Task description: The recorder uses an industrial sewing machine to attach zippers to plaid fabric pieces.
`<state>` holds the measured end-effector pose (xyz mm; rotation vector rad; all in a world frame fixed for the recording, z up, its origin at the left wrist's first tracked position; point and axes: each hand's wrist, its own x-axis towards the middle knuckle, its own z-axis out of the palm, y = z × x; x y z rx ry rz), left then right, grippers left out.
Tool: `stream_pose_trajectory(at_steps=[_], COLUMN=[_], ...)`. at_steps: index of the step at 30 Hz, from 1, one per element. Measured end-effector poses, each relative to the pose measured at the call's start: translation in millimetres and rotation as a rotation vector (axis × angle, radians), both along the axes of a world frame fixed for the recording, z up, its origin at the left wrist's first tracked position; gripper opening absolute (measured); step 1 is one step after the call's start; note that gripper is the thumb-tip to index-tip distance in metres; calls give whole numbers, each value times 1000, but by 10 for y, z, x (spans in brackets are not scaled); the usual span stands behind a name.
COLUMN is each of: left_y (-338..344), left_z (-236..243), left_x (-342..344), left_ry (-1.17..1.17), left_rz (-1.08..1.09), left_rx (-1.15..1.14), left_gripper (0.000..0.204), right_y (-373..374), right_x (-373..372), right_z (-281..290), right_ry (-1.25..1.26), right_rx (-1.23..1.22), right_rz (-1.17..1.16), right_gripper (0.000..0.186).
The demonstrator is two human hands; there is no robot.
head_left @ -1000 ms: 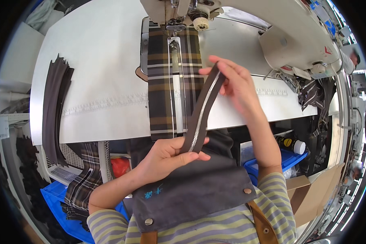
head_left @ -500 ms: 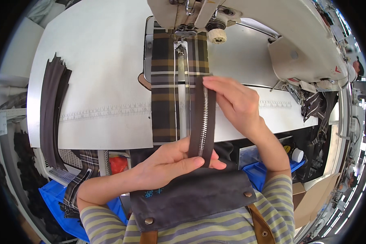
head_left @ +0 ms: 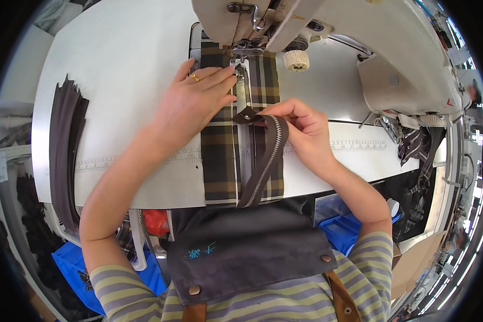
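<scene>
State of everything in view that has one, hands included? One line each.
Left hand: open, palm down on the plaid fabric
Right hand: pinching the zipper near its upper end
Zipper: bent in a curve, teeth apparently meshed
Plaid fabric: spread under the machine head
Dark strips: bunched, hanging over the table edge
Presser foot: raised or lowered, can't tell
</scene>
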<state>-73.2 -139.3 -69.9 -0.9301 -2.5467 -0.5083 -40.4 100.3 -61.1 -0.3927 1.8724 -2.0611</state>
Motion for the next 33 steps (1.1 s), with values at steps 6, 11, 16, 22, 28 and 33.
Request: stream_pose_trajectory(at_steps=[6,11,16,22,28,33], left_y=[52,36,-10,2,44,40], left_z=[-22,-40,-44,-5,-2,-30], left_x=[96,54,10,-19,17,0], left_ry=[12,38,14,-52,-94,36], left_rz=[75,69,83,81,183,129], left_rx=[-58,-2,53,120,142,57], left_gripper=[31,28,19,12,18,18], right_y=[-199,-238,-244,-224,-224,-226], right_x=[425,-36,-539,-534,-525,-511], right_z=[534,494,37,-50,-72,-84], right_ry=[-341,1199,1217,1157,1086,1076], right_rx=[-333,371,454,539,587,679], right_rz=[45,61,-12,4,17,-3], right_gripper=[10,26,25,23,24,26])
